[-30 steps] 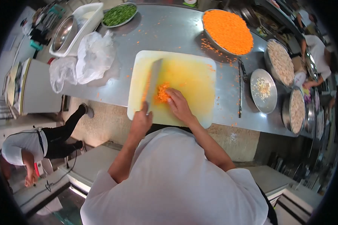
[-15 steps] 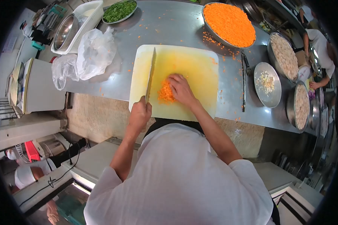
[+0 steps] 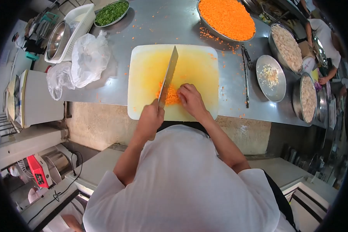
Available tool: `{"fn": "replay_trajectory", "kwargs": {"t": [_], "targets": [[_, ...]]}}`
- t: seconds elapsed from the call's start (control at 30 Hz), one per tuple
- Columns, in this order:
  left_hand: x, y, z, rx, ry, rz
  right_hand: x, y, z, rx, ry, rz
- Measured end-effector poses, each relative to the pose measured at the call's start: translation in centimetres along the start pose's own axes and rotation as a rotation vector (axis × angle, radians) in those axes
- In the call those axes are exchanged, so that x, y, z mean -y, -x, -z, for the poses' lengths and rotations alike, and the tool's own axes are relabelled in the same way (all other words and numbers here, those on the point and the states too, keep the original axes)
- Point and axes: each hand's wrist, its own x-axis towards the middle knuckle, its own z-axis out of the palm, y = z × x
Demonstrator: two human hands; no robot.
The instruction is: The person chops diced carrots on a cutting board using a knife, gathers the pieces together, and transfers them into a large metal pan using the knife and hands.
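Note:
My left hand [image 3: 150,120] is wrapped round the handle of a long knife [image 3: 169,75], its blade pointing away from me over the cutting board [image 3: 201,63]. Chopped orange pieces [image 3: 171,95] lie against both sides of the blade. Just right of them, my right hand [image 3: 191,99] rests on the board with its fingers curled together; whether anything is under the fingertips is hidden. The white board is stained yellow and lies near the table's front edge.
Around the board on the metal table [image 3: 158,23] are an orange-filled bowl [image 3: 228,19], chopped greens [image 3: 111,13], plastic bags [image 3: 89,58], a honing rod [image 3: 246,79], a garlic-like bowl [image 3: 271,77] and pale-filled bowls [image 3: 286,46]. A person [image 3: 324,36] works at far right.
The knife has moved from the board's left side rightward onto the orange pieces. My right hand has shifted slightly down and off the pieces. The whole view has shifted a little.

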Motion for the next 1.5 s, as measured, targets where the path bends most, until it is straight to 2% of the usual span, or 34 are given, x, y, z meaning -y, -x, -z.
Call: {"fn": "replay_trajectory", "kwargs": {"t": [0.03, 0.17, 0.2, 0.27, 0.3, 0.37, 0.63, 0.7, 0.8, 0.93, 1.0, 1.07, 1.13, 1.2, 1.27, 1.4, 1.47, 1.5], "targets": [[1.1, 0.2, -0.8, -0.103, -0.052, -0.203, 0.1, 0.1, -0.2, -0.010, 0.024, 0.010], [1.1, -2.1, -3.0, -0.045, -0.155, -0.132, -0.1, 0.2, -0.1, 0.036, 0.059, -0.016], [0.8, -1.7, -2.9, -0.044, -0.148, -0.134, -0.3, 0.3, -0.1, 0.042, 0.069, -0.013], [-2.0, -0.8, -0.9, 0.073, -0.025, 0.003, -0.4, -0.1, 0.2, 0.040, 0.079, 0.003], [-1.3, -1.0, -1.5, 0.072, -0.033, 0.000, -0.4, 0.0, 0.4, 0.050, 0.073, -0.010], [0.5, -1.0, -3.5, 0.016, -0.138, -0.163, -0.3, 0.4, 0.1, 0.059, 0.060, -0.039], [-0.8, -1.3, -3.6, 0.025, -0.109, -0.157, -0.3, 0.7, 0.6, 0.044, 0.053, -0.040], [-0.5, -2.0, -5.0, 0.047, -0.117, -0.096, -0.5, 1.0, 0.6, 0.052, 0.049, -0.044], [-3.3, -2.1, -2.7, 0.133, 0.011, -0.010, -0.4, 1.3, 1.2, 0.043, 0.048, -0.049], [0.3, -1.9, -5.4, 0.137, -0.005, -0.027, -0.7, 1.3, 1.5, 0.045, 0.031, -0.081], [-0.2, -3.0, -5.8, 0.063, -0.021, -0.132, -0.8, 1.7, 1.7, 0.066, 0.041, -0.100], [-0.9, -2.8, -4.3, 0.088, 0.014, -0.063, -0.7, 1.9, 2.3, 0.091, 0.056, -0.094], [-1.4, -1.6, -2.7, 0.030, -0.147, -0.155, -0.7, 2.2, 2.8, 0.023, 0.055, -0.102], [-0.8, -1.5, -2.4, 0.042, -0.212, -0.127, -0.8, 2.6, 2.8, 0.021, 0.076, -0.135], [-0.7, -1.8, -2.2, 0.064, -0.048, 0.007, -0.7, 3.6, 2.7, 0.033, 0.112, -0.179], [0.1, -2.3, -0.7, 0.045, -0.086, -0.027, -0.8, 3.2, 1.6, 0.047, 0.104, -0.158], [1.3, -1.8, -1.0, -0.094, -0.232, -0.105, -0.7, 2.8, 0.6, 0.050, 0.086, -0.172], [2.0, -2.1, -1.0, -0.091, -0.234, -0.097, -0.9, 2.6, 0.1, 0.019, 0.082, -0.165]]}}
